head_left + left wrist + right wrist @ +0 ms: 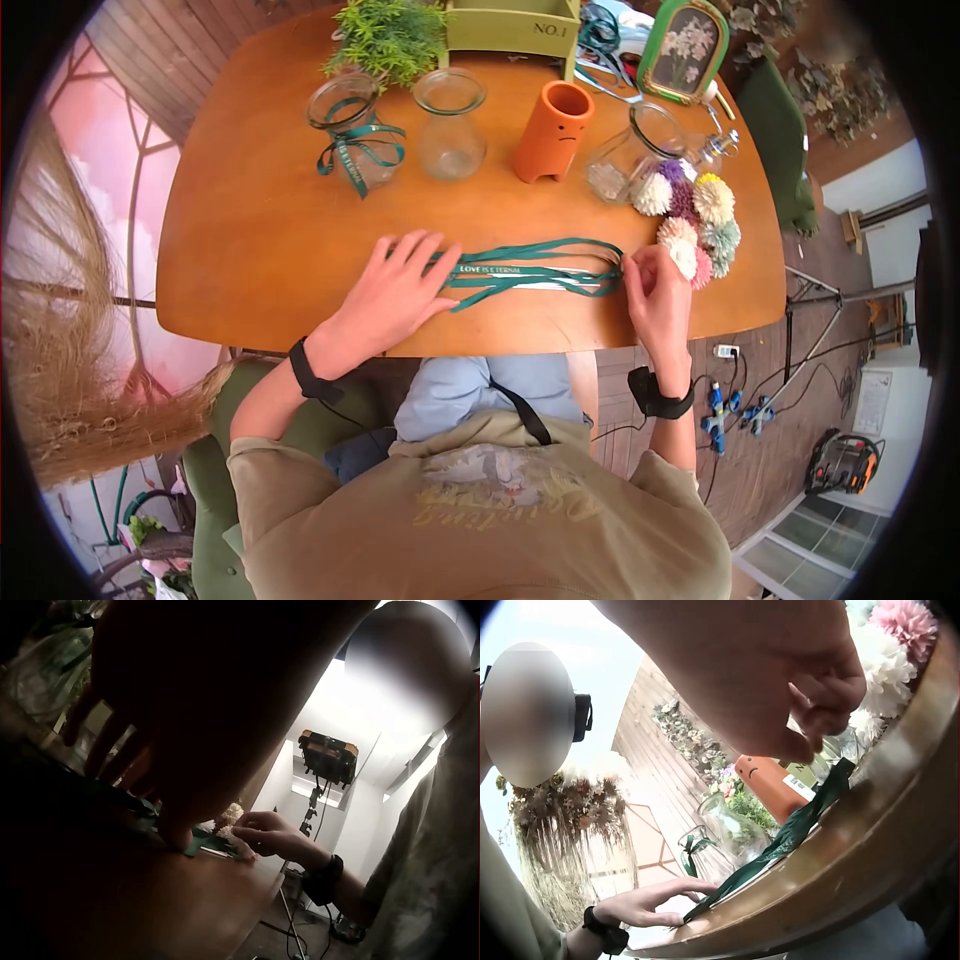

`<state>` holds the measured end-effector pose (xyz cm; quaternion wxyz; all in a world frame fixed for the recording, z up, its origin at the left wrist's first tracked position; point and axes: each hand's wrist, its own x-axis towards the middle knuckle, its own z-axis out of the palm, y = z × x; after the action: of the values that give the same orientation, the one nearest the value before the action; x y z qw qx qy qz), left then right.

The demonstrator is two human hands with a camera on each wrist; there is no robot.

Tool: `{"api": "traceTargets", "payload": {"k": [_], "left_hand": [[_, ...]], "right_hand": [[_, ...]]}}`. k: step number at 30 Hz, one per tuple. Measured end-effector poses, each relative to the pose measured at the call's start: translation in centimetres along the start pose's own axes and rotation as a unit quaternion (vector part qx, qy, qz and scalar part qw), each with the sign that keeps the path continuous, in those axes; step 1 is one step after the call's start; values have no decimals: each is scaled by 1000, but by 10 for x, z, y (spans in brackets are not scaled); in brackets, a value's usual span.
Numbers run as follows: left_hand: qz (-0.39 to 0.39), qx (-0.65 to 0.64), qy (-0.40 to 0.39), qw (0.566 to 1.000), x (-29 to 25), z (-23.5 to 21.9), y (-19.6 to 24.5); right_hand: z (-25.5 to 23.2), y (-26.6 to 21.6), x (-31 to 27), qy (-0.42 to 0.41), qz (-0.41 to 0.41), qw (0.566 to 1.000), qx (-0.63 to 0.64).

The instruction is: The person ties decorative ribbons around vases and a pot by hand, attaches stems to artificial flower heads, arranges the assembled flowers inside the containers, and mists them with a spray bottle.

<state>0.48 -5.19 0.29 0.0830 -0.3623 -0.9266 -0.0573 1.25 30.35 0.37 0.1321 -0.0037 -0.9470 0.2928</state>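
Note:
A dark green ribbon (540, 270) printed "LOVE IS ETERNAL" lies in several long strands across the wooden table, with something white under it. My left hand (405, 285) rests on its left end, fingers spread and fairly straight, covering that end. At the looped right end, my right hand (660, 300) pinches the ribbon between thumb and curled fingers. From the right wrist view, the ribbon (780, 844) runs along the table edge up to just below the fingertips. Pompom flowers (715, 200) in white, purple, yellow, blue and pink lie beside the right hand.
Behind the ribbon stand a glass vase with a green bow (360, 150), a plain glass vase (450, 130), an orange frowning cup (553, 135) and a tilted glass jar (615, 165). Farther back are a green plant (390, 40), a green box (510, 30) and a picture frame (683, 50).

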Motion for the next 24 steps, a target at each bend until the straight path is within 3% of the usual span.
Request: {"api": "traceTargets", "payload": {"k": [4,8,10,11,13,14,16,20,22,24], "left_hand": [[37,-47,-45,997,-3,-6,2],[31,-77,-4,997,-6,-14,-8],[-40,-122,124,984,-10,-19,-24],[-80,-151,233,957,-9,-19,-31],[-228,-172,275,918,-18,-22,-50],[-228,-171,275,918,-20,-20,-62],[-266,-282,353,851,-19,-10,-88],[-248,-340,276,864,-10,-8,-132],[-193,-379,196,883,-1,-7,-151],[-181,-393,175,884,9,-5,-163]], "right_hand": [[-1,-22,6,2,-47,999,12],[10,-16,9,-41,-99,993,-39],[11,-12,7,-66,-102,991,-63],[11,-10,6,-65,-104,991,-57],[9,-13,4,-53,-102,993,-40],[8,-15,4,-41,-98,994,-24],[5,-19,2,-31,-95,995,-11],[5,-21,2,-2,-119,993,7],[6,-22,1,-1,-127,992,12],[6,-25,0,1,-135,991,13]]}}
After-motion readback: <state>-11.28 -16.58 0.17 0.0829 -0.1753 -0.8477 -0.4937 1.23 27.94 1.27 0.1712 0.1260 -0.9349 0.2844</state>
